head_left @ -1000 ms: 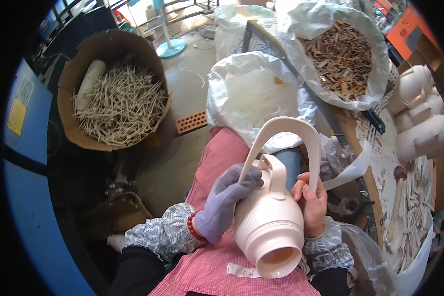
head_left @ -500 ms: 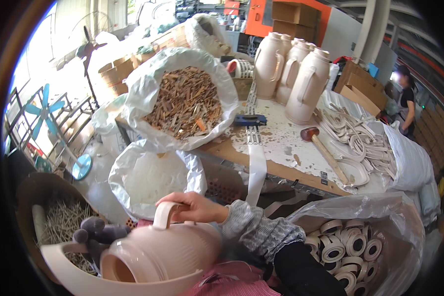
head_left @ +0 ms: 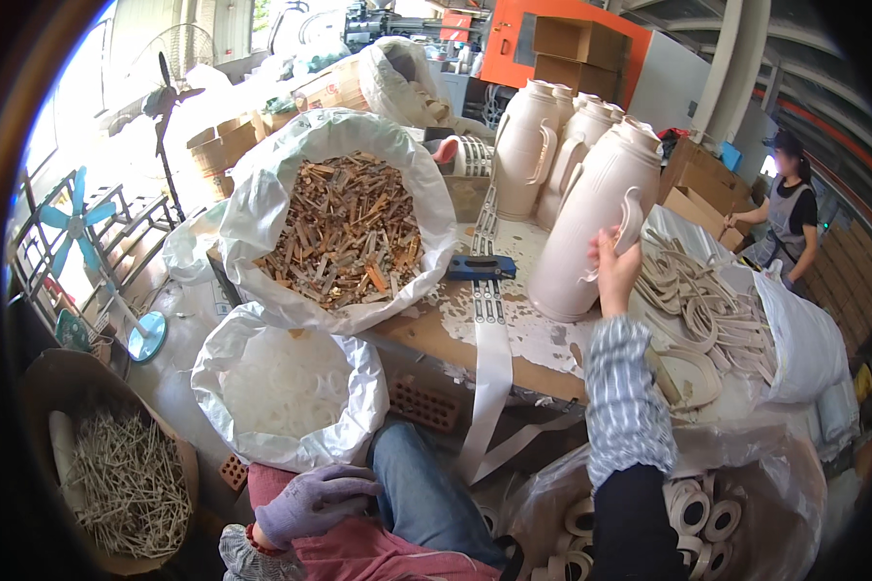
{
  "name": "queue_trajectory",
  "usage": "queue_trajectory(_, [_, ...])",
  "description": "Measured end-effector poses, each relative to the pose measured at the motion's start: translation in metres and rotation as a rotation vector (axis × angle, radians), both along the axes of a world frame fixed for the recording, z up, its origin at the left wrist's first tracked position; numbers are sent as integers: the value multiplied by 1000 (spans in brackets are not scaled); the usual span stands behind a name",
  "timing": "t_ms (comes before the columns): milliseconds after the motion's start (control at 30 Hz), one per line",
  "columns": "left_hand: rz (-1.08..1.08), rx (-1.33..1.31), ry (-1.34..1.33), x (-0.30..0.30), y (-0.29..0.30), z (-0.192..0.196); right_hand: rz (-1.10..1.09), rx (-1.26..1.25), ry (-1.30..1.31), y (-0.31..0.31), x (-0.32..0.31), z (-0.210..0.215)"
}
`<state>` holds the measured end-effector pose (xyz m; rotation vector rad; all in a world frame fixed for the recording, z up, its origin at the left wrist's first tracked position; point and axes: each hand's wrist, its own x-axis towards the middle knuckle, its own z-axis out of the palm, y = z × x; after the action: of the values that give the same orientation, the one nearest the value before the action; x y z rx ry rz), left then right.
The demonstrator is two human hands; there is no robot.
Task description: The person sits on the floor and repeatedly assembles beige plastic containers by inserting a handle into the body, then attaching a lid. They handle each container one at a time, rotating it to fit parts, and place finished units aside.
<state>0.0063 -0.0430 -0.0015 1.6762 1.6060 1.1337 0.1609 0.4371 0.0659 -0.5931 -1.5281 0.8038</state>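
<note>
My right hand (head_left: 617, 274) grips the handle of a cream plastic thermos flask shell (head_left: 583, 232), which stands on the worktable (head_left: 543, 344). Several more such flask shells (head_left: 523, 155) stand just behind it. Below my right wrist the wooden handle of a mallet (head_left: 665, 380) shows in part; its head is hidden. To the right of my hand lies a heap of loose cream plastic handles and bands (head_left: 702, 300). My left hand (head_left: 320, 499), in a grey-purple glove, rests on my lap, fingers loosely extended and nothing in them.
Left of the flasks are a blue tool (head_left: 482, 267) over linked metal strips and a sack (head_left: 436, 208) of brown pieces. Nearer stand a bag (head_left: 363, 412) of translucent rings, a box (head_left: 179, 455) of thin rods and a bag (head_left: 765, 455) of cream rings. A co-worker (head_left: 790, 213) stands far right.
My right hand has carried the flask shell from my lap up to the table beside the others. The curved cream piece near my left hand is gone from view, and that hand now lies on my lap.
</note>
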Motion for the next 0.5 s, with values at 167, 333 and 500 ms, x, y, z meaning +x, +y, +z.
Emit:
queue_trajectory(167, [123,-51,-19,-5,-5,-21,-651,169,-281,148,8,-7])
queue_trajectory(333, [229,-268,-85,7,21,-61,-721,560,-371,91,-38,-73])
queue_trajectory(500, [200,-199,25,40,181,-102,-14,339,-800,54,-100,-151])
